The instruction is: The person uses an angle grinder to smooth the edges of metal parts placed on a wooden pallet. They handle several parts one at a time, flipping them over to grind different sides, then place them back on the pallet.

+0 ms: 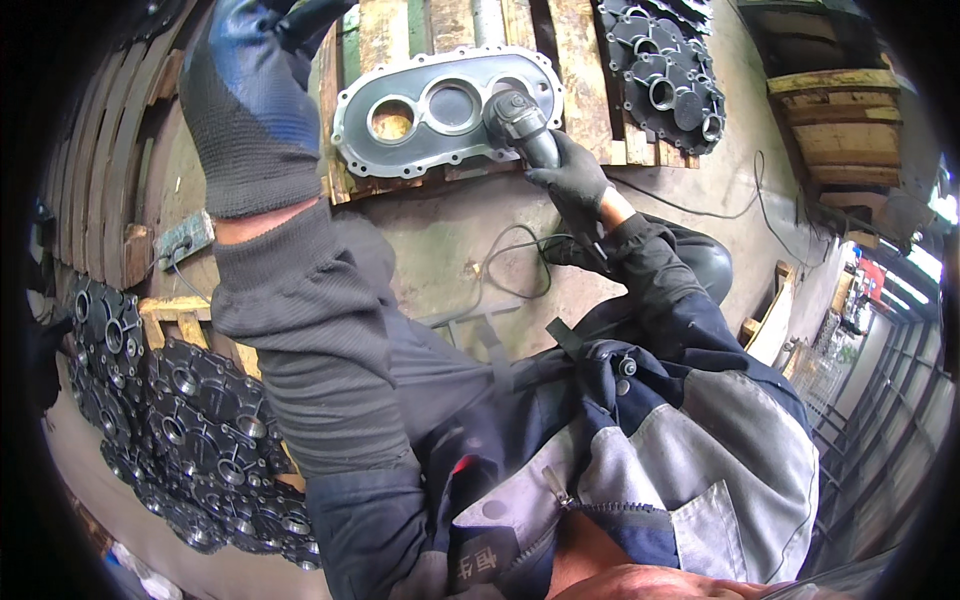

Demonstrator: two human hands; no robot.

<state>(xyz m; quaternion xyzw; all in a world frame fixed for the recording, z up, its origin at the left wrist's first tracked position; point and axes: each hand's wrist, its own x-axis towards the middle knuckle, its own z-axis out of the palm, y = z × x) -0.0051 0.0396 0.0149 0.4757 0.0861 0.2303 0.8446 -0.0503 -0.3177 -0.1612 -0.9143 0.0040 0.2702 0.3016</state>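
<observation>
My right hand (575, 180), in a dark glove, is closed round the body of an angle grinder (522, 122). The tool's head rests over the right-hand opening of a grey metal gearbox cover (425, 155). That cover is oblong, with several bolt lugs along its rim and three round openings, and lies flat on a wooden pallet (585, 75). My left hand (255, 75), in a blue-coated glove, is raised close to the camera at the upper left. Part of it stretches rightward along the top edge, but most of its fingers are cut off, so its grip cannot be made out.
Black castings (665, 80) are stacked right of the cover, and more black castings (215, 440) lie at the lower left. A power strip (184, 238) is on the floor. A cable (690, 212) curls across the floor on the right. Wooden slats (100, 150) stand far left.
</observation>
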